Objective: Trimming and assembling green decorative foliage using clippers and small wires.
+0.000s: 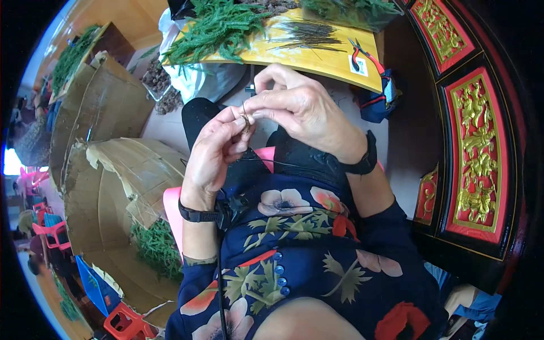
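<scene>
Above my lap, my left hand (pixel 218 139) is closed, pinching a small brown fibrous piece (pixel 246 122) between thumb and fingertips. From the right, my right hand (pixel 303 107) meets it, thumb and forefinger pressed together at the same piece. A thin dark strand sticks up between the two hands; whether it is wire or stem I cannot tell. On the yellow table (pixel 362 50) beyond lie feathery green sprigs (pixel 218 34), a pile of thin dark sticks or wires (pixel 311 35) and pliers (pixel 356 52) with red and black handles.
A torn cardboard box (pixel 105 204) stands at my left with green sprigs (pixel 158 246) inside. White plastic bag (pixel 207 85) hangs by the table; a tray of brown fibre (pixel 156 82) sits beyond. Carved red-and-gold panels (pixel 476 153) line the right. Pink stools (pixel 52 232) are far left.
</scene>
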The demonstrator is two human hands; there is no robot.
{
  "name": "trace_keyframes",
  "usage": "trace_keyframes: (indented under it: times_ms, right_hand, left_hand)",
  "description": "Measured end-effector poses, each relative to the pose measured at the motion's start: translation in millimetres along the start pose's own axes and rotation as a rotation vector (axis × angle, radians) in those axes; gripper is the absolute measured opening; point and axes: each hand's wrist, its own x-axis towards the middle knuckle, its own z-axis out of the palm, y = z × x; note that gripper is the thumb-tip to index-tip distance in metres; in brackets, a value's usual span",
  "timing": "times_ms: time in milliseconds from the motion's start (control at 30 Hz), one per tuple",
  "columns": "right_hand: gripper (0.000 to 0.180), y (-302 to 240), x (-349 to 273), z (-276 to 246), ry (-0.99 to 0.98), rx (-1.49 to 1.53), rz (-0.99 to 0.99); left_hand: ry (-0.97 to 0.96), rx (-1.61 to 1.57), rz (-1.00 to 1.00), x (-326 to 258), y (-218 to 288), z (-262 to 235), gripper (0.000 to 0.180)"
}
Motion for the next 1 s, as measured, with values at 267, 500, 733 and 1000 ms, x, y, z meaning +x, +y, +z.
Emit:
trace_keyframes:
  times_ms: [267, 500, 733, 1000]
  right_hand:
    - [0.013, 4, 10, -5, -0.115, -0.061, -0.105]
    - [0.009, 6, 5, 0, -0.035, -0.173, -0.115]
    - [0.008, -11, -6, 16, 0.01, -0.263, 0.242]
    - [0.019, -8, -1, -6, -0.041, 0.043, 0.336]
  left_hand:
    - [0.016, -0.055, -0.032, -1, -3, -2, 0.013]
    - [0.113, 0.075, 0.176, -1, -9, 4, 0.029]
    - [0.293, 0.553, 0.527, 4, -22, 13, 0.042]
    - [0.316, 0.911, 0.683, 7, -19, 7, 0.046]
